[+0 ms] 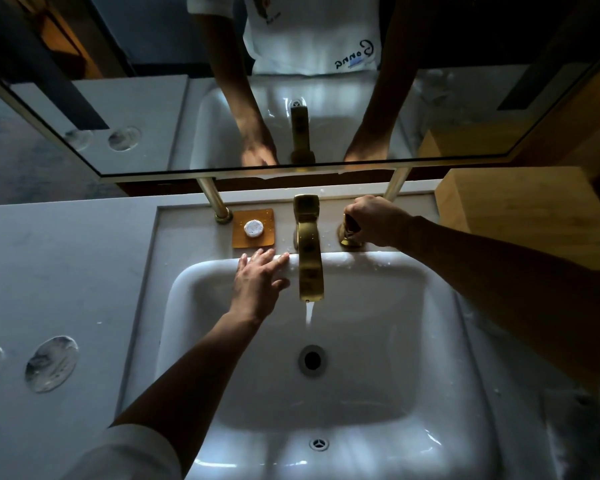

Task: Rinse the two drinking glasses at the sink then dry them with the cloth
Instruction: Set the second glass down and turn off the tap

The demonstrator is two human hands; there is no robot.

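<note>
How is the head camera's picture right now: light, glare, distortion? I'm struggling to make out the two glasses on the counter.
Head view: dim overall, with bright glare streaks on the sink rim and basin; wide-angle bending curves the mirror frame and counter edges; the glasses at far left look low-contrast and smeared, one cut by the frame edge; the tap, its running water and both hands stay reasonably sharp.

head view | from above, looking steeply down; faces the mirror (291, 81) | close over the sink (440, 341); surface (49, 271) at left
</note>
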